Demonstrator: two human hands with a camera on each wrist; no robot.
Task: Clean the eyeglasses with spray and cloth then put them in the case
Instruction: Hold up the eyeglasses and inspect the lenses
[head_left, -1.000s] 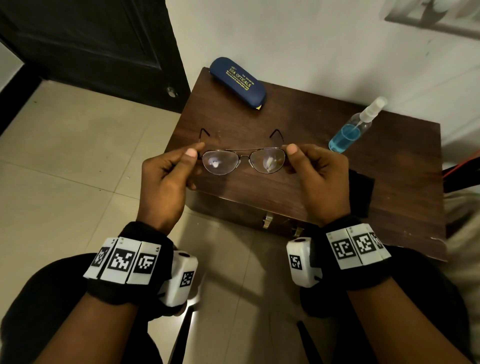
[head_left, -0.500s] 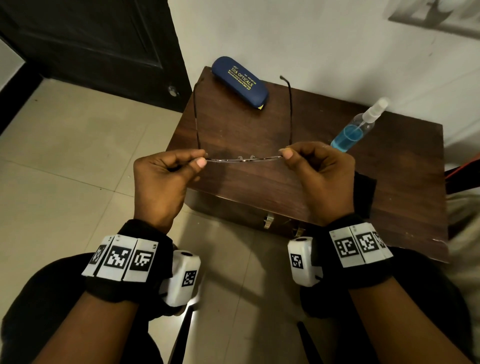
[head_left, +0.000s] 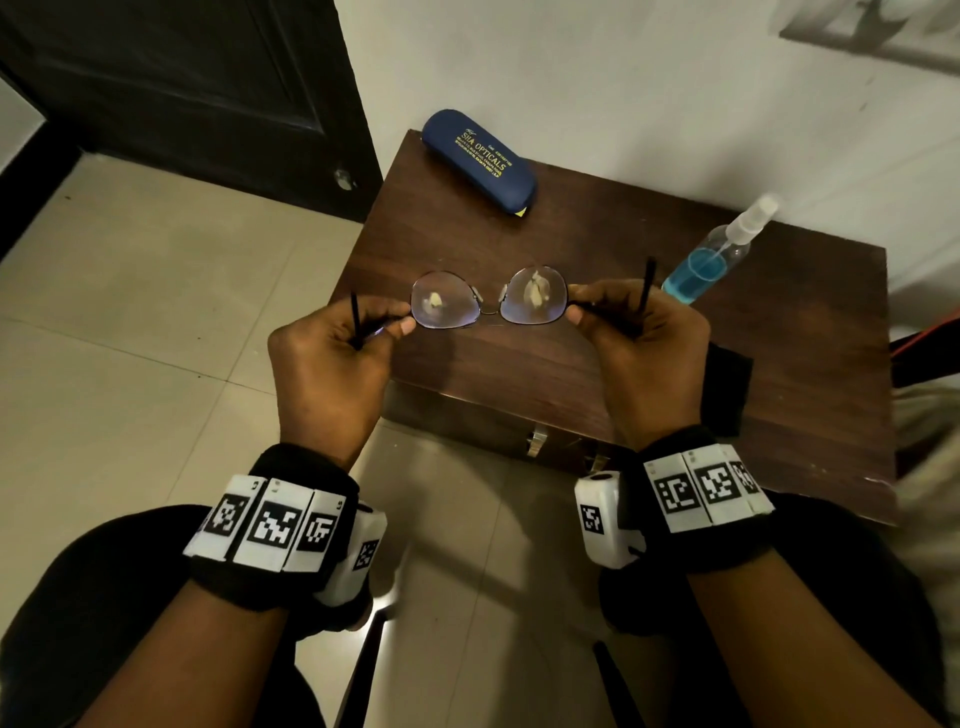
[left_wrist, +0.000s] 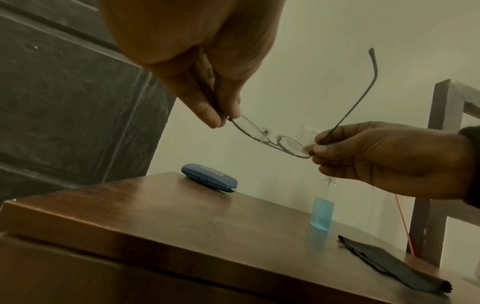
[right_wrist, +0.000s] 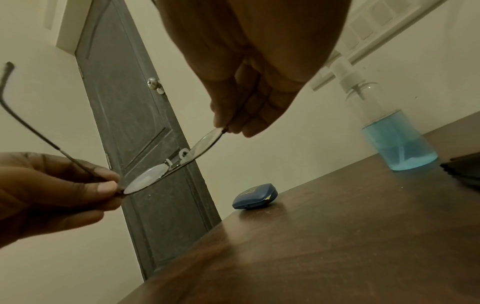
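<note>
Thin metal-framed eyeglasses (head_left: 488, 301) hang in the air above the brown wooden table (head_left: 571, 249), held at both hinges with the temples pointing up towards me. My left hand (head_left: 332, 358) pinches the left hinge (left_wrist: 228, 118). My right hand (head_left: 644, 353) pinches the right hinge (right_wrist: 223, 129). A shut blue case (head_left: 480, 161) lies at the table's far left corner. The spray bottle (head_left: 714, 260) with blue liquid stands at the far right. A dark folded cloth (left_wrist: 389, 265) lies on the table under my right hand, mostly hidden in the head view.
A dark door (head_left: 182, 88) stands at the left behind the table, and a white wall (head_left: 623, 78) runs behind it. Pale floor tiles (head_left: 130, 338) spread to the left. A wooden frame (left_wrist: 436, 164) stands to the table's right.
Both hands have rotated the glasses: the lenses faced me, then went edge-on with temples pointing away, and now face me flipped with the temples pointing up towards me.
</note>
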